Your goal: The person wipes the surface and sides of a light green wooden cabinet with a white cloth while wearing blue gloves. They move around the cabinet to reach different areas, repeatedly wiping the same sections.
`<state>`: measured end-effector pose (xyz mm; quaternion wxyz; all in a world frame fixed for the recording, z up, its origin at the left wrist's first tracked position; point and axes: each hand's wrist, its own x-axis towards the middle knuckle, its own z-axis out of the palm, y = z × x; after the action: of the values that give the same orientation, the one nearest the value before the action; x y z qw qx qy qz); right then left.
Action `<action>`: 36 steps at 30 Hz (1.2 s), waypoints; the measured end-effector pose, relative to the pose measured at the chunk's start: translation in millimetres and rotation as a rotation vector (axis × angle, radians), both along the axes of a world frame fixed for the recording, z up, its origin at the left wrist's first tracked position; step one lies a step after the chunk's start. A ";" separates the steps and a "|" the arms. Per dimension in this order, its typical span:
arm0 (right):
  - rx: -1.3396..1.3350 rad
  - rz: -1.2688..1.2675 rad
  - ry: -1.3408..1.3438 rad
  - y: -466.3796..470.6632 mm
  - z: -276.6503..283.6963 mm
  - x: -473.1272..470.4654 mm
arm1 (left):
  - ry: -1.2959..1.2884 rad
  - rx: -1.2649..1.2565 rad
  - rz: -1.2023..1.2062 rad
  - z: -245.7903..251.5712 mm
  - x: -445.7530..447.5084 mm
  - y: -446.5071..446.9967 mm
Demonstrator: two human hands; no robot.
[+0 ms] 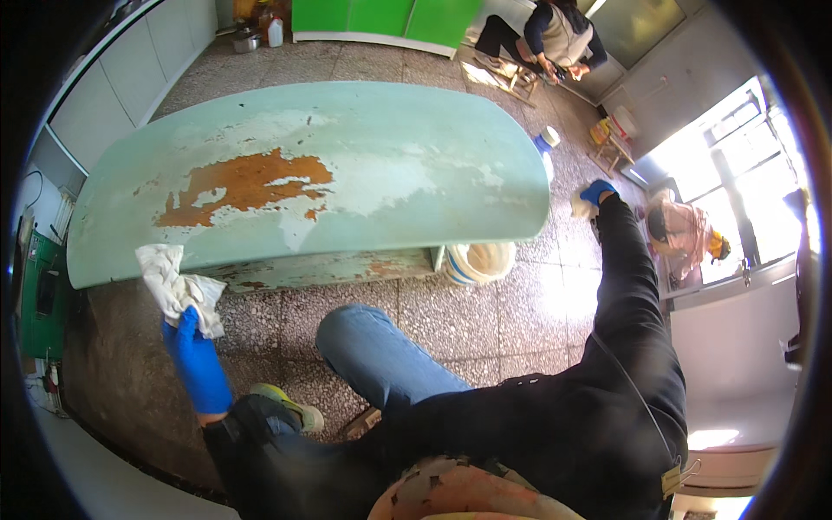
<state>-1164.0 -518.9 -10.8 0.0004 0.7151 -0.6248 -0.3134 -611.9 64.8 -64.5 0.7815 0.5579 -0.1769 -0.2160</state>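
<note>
My left hand (195, 361), in a blue glove, grips a crumpled white cloth (159, 276) by the front left edge of the table. This low table (390, 136) has pale green paint, worn through to orange-brown in a large patch. Stretched far out to the right, my right hand (597, 192) wears a blue glove too. Its fingers close on a cream-coloured cloth (582, 207) above the speckled floor. Between my hands, a white bucket (461, 268) with blue bands stands partly under the table's front edge. A pale, cloth-like lining or content shows inside it.
A seated person (562, 39) works beside a low wooden seat (520, 84) at the back right. A blue-and-white container (549, 138) stands off the table's right end. Green cabinets (383, 19) line the back; a small stool (611, 153) holds tubs near the window (741, 175).
</note>
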 end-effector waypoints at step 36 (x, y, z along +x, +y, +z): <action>-0.229 1.145 -1.219 342.9 -82.3 245.5 | -0.136 -0.333 0.319 -0.6 44.4 74.1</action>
<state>-918.5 -175.9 -93.1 -0.1053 0.9610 -0.0849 0.2411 -567.5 138.9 -65.1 0.8732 0.4555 -0.1719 -0.0197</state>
